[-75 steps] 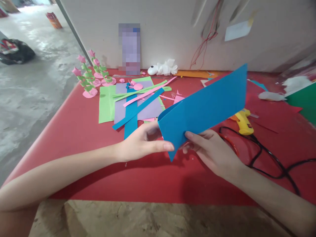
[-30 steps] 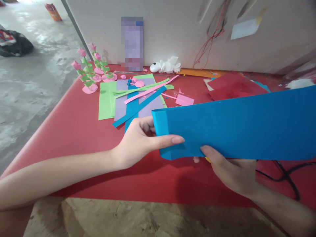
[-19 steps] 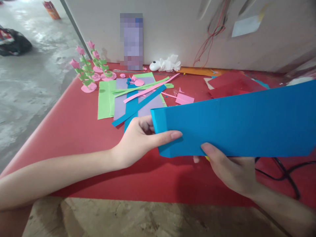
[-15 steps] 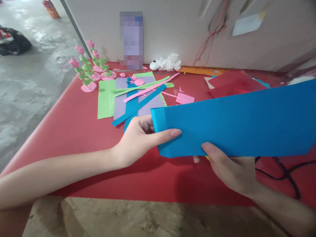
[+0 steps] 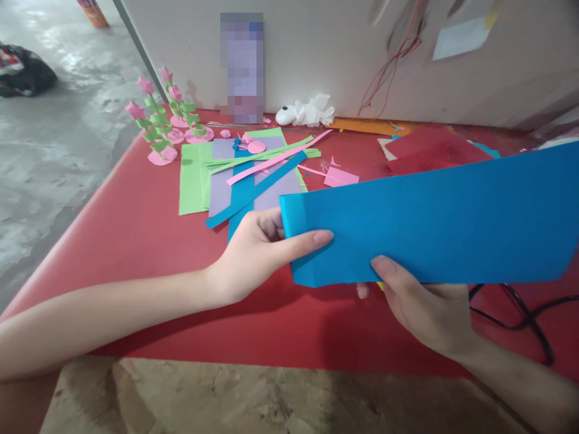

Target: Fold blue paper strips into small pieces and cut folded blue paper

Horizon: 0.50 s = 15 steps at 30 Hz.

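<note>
A large sheet of blue paper (image 5: 434, 223), folded over at its left end, is held up above the red tabletop. My left hand (image 5: 262, 253) pinches that folded end, thumb in front and fingers behind. Along the lower edge, my right hand (image 5: 420, 307) grips the same sheet with its thumb on the face; most of its fingers are hidden behind. A bit of something yellow (image 5: 380, 286) peeks out beside the right thumb, too little to name. Past the left hand lie a blue paper strip (image 5: 257, 190), a pink strip (image 5: 280, 158) and green strips (image 5: 262, 157) on purple and green sheets.
Pink and green paper flowers (image 5: 163, 120) stand at the back left. A white object with crumpled tissue (image 5: 307, 111) lies by the wall. Red paper (image 5: 434, 147) sits at the back right, a black cable (image 5: 520, 313) at the right. The red table (image 5: 136, 241) ends at the front.
The view has shifted very slightly. Both hands keep the same hold on the blue paper, which stays almost where it was.
</note>
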### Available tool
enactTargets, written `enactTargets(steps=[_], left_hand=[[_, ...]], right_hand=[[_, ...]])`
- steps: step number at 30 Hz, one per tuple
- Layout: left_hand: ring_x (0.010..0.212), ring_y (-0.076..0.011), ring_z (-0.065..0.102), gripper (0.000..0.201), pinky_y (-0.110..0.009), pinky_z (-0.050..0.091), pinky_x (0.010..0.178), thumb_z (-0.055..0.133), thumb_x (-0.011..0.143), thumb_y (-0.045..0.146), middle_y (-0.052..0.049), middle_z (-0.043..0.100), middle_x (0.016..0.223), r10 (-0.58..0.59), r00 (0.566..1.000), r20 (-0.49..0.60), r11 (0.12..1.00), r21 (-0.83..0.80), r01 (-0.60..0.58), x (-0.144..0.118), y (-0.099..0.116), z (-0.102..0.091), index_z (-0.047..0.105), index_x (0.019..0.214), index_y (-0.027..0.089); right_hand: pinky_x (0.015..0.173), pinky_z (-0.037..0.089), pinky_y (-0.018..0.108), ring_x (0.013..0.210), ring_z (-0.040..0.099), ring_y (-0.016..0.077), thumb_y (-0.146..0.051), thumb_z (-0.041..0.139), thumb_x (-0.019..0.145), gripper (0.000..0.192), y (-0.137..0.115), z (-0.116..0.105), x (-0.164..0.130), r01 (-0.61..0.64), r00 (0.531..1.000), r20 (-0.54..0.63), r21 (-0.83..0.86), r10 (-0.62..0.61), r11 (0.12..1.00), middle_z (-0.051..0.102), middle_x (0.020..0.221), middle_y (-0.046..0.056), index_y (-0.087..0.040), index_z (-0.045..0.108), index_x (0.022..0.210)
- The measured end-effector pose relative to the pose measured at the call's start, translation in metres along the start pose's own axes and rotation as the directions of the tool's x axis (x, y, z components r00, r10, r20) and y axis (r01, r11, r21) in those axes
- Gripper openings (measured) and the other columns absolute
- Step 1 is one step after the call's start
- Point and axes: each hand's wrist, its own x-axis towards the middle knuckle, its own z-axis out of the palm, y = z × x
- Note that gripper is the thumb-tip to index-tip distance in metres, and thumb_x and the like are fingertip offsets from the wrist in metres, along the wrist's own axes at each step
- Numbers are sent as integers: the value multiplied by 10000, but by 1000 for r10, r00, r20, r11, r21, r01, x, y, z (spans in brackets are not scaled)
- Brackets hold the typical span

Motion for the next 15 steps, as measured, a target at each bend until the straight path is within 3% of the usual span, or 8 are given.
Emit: enactTargets(steps=[9, 15], left_hand=[[681, -91, 671, 77, -190, 596, 612, 717, 717, 254, 64, 721, 752, -11, 1000, 19, 997, -75, 13, 0, 0, 0, 668, 711, 195], [705, -125, 681, 125, -229, 600, 625, 720, 712, 284, 36, 727, 783, -12, 1000, 8, 999, -36, 13, -1, 1, 0, 658, 735, 178]], right_hand=[[643, 507, 285, 480, 606, 134, -526, 662, 698, 383, -4, -1, 1, -3, 1000, 5, -6, 3, 1000, 633, 488, -47, -267, 570, 431], [616, 513, 280, 468, 602, 134, -530, 631, 731, 398, -2, -1, 0, 60, 998, 25, -24, -59, 998, 632, 487, -47, -275, 570, 432]])
